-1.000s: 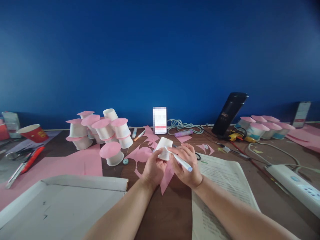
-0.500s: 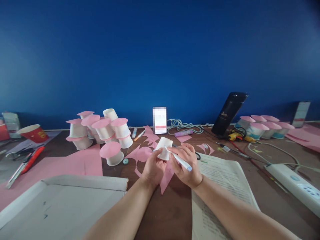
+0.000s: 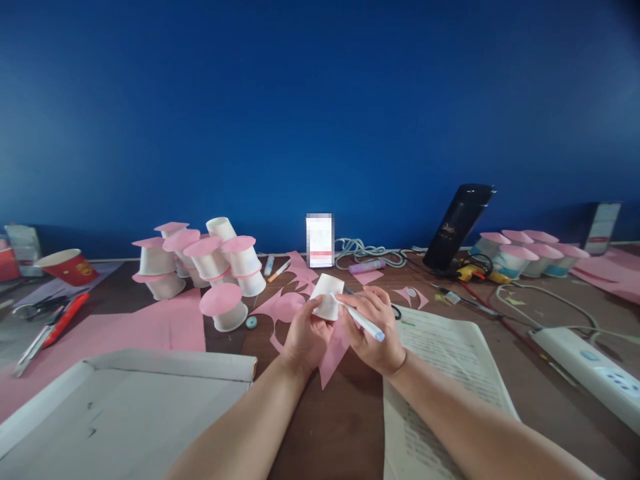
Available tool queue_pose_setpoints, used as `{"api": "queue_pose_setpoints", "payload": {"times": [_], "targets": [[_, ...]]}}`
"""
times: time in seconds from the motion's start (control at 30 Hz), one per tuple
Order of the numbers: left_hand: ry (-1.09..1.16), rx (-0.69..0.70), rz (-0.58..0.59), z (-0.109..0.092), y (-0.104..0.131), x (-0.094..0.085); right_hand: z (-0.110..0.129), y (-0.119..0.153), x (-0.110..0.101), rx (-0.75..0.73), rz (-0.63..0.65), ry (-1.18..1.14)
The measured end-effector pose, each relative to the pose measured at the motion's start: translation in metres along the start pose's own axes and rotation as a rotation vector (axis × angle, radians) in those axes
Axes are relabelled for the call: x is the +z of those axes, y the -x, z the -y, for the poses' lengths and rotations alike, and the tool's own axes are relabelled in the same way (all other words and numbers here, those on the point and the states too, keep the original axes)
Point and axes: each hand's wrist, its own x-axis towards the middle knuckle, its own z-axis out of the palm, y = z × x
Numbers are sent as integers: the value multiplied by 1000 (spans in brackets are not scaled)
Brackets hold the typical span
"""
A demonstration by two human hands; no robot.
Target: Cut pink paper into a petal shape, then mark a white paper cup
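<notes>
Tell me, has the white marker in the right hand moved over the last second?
No, not noticeably: the white marker in the right hand keeps its place relative to the purple tube.

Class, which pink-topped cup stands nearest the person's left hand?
The unstacked white cup in front of the stacked cups. All other pink-topped cups stand farther from the left hand.
</notes>
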Motion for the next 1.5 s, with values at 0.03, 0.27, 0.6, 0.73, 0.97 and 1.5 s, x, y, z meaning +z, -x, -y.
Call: {"api": "queue_pose_setpoints", "payload": {"times": [0.03,0.27,0.6,0.73,0.97,1.5], "targets": [[4,-3,-1,0,0,0,0,0,0,-3,-2,-1],[25,-13,7,0,0,-1,-1,0,0,0,-3,4],[68,-34,0,-1,0,-1,-2,1,0,-3,-4,12],[85,-32,5,-2,-1,-2,-2,1,0,3,0,0],[102,-5,-90,-2,-2,-2,-3,3,1,137,-57,-147],[-1,-60,-51,-1,4,1,-16,-4,10,696,-91,-525]]}}
